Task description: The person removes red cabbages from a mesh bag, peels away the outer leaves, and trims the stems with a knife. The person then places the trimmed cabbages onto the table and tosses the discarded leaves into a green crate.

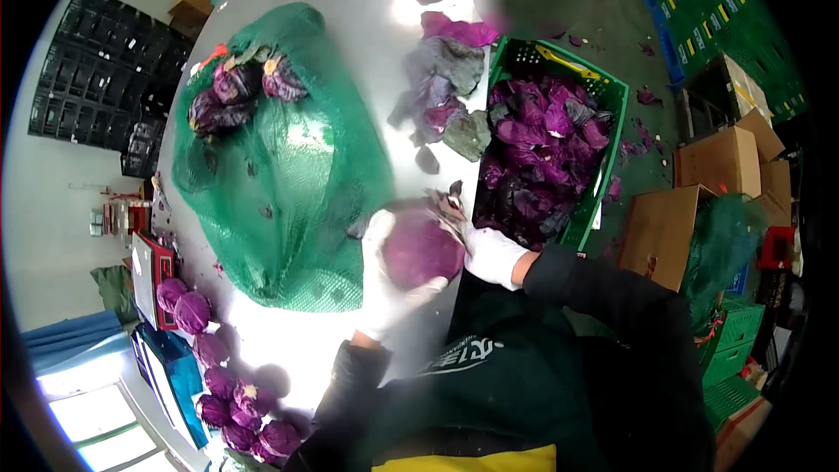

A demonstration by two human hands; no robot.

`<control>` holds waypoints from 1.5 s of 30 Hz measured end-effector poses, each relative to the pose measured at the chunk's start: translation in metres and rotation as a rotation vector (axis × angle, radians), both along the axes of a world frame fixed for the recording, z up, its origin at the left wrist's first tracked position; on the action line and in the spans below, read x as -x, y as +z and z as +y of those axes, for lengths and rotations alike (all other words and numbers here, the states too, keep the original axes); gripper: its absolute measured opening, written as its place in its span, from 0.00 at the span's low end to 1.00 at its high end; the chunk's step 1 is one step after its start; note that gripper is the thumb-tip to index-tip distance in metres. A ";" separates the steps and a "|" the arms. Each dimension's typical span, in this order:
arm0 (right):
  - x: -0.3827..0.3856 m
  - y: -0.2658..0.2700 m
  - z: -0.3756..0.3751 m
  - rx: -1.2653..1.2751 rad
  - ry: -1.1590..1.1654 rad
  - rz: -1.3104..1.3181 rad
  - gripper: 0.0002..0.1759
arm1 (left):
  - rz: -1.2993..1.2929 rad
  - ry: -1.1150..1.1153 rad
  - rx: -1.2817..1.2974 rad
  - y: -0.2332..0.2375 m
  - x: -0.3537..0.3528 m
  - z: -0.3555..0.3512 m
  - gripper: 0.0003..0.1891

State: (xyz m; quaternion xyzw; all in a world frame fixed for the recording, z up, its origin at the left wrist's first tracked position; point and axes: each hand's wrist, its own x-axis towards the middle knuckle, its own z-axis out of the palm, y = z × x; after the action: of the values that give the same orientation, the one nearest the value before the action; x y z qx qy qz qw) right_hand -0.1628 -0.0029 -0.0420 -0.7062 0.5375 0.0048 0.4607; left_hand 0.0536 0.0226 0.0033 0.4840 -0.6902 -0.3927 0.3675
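Observation:
Between my white-gloved hands is a round purple cabbage (pixel 424 249) with a smooth surface. My left hand (pixel 384 284) wraps round its left side and underside. On the right, my right hand (pixel 491 255) is closed at the cabbage's edge, by the loose outer leaves and stem end (pixel 450 210); what exactly its fingers grip is hidden. A green mesh bag (pixel 288 175) lies on the metal table (pixel 371 26) to the left, with several untrimmed cabbages (pixel 234 86) at its far end. Beyond my right hand stands a green crate (pixel 622 114) full of purple leaves (pixel 546 135).
Loose leaves (pixel 450 79) lie on the table beside the crate. Several trimmed cabbages (pixel 192 312) line the near left edge, by a red-framed scale (pixel 157 280). Cardboard boxes (pixel 717 157) and stacked green crates (pixel 730 26) stand at the right; leaf scraps litter the floor.

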 end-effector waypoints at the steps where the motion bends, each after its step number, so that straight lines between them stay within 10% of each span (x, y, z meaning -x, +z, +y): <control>1: -0.003 0.010 0.003 -0.090 -0.061 -0.087 0.29 | 0.150 0.026 -0.131 -0.002 -0.010 0.007 0.59; 7: -0.011 0.031 -0.009 0.126 -0.098 -0.278 0.44 | 0.510 0.109 -0.346 0.024 -0.009 0.010 0.57; 14: 0.025 0.007 -0.030 0.889 -0.233 -0.330 0.32 | -0.083 0.069 0.079 -0.001 0.009 -0.024 0.61; 15: 0.032 0.036 -0.024 0.449 -0.437 -0.391 0.29 | -0.163 0.058 0.059 0.006 0.008 -0.022 0.61; 18: 0.038 0.029 -0.002 0.177 -0.442 -0.507 0.29 | -0.293 0.048 0.028 0.022 0.008 -0.015 0.62; 23: 0.009 0.029 0.011 0.507 -0.134 -0.272 0.34 | -0.160 -0.004 -0.010 0.006 0.005 -0.005 0.63; 28: 0.010 -0.003 -0.003 0.639 -0.260 -0.298 0.18 | -0.205 -0.032 0.020 0.013 0.007 -0.004 0.61; 31: 0.029 -0.014 -0.034 0.013 -0.610 -0.552 0.19 | -0.199 -0.046 -0.005 0.010 0.004 -0.002 0.61; 38: -0.002 0.046 -0.008 0.518 -0.305 -0.311 0.28 | -0.146 -0.025 -0.060 0.006 -0.001 0.004 0.63; 45: 0.012 -0.021 -0.039 0.669 -0.314 -0.155 0.14 | -0.011 -0.026 -0.110 0.001 0.000 0.008 0.63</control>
State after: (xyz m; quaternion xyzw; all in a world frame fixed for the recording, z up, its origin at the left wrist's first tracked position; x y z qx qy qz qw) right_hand -0.1749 -0.0421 -0.0627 -0.7248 0.5748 -0.2952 0.2389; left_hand 0.0536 0.0306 0.0039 0.4968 -0.6758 -0.4319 0.3315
